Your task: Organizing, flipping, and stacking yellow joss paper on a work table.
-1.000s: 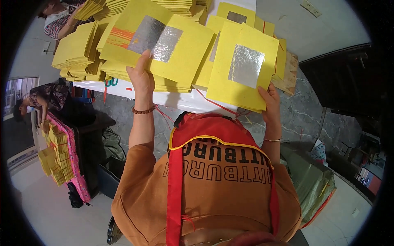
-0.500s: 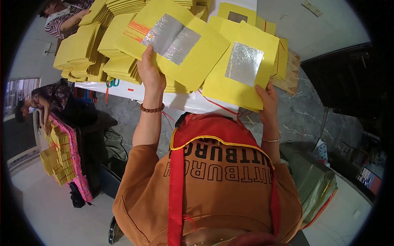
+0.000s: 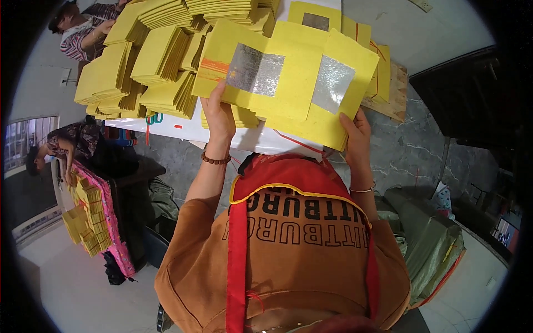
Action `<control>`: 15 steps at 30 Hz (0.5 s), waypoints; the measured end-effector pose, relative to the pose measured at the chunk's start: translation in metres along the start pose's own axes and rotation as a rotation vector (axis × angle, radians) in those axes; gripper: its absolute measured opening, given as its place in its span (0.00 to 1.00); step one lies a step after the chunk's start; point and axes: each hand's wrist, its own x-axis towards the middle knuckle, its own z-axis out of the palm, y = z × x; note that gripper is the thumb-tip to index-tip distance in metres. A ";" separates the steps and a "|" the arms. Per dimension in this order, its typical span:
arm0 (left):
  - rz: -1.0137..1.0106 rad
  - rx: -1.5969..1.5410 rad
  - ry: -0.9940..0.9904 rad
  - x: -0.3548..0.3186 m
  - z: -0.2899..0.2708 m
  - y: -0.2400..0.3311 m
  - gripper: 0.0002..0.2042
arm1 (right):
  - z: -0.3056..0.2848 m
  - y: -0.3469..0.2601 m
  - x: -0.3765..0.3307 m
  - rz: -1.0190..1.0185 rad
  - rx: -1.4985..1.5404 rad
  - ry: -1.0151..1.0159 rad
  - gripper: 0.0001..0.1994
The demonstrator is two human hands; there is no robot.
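My left hand [image 3: 220,115] grips the lower left corner of a yellow joss paper sheet [image 3: 302,61], its thumb near an orange-red printed patch. A silver foil square [image 3: 256,71] sits on that sheet, which is bent along a crease through the foil. The sheet's right part overlaps a second piece of yellow joss paper [image 3: 288,129] with a bright foil square [image 3: 333,83]. My right hand [image 3: 357,136] pinches the lower right edge of this second piece, thumb on top; layered edges show there, but how many cannot be told.
Folded yellow paper stacks [image 3: 161,55] crowd the white-covered table [image 3: 177,125] at the left. Green-handled scissors [image 3: 154,118] hang at its edge. Bundles tied with red string [image 3: 381,72] stand at the right on a wooden board [image 3: 395,94]. Two other people work at the left.
My left hand has moved right and slightly down, bringing its sheet over the right-hand piece. The sheet has turned more level and bends at the crease. My right hand has shifted slightly left.
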 end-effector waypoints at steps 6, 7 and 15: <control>0.094 -0.032 -0.045 0.001 -0.019 0.018 0.32 | -0.004 0.000 0.000 -0.015 -0.040 0.011 0.14; 0.139 0.124 -0.093 0.002 -0.023 0.024 0.34 | -0.005 0.000 0.001 -0.013 -0.042 0.004 0.14; -0.054 0.581 -0.519 0.010 -0.058 0.050 0.34 | -0.003 -0.005 0.003 0.001 -0.076 0.000 0.14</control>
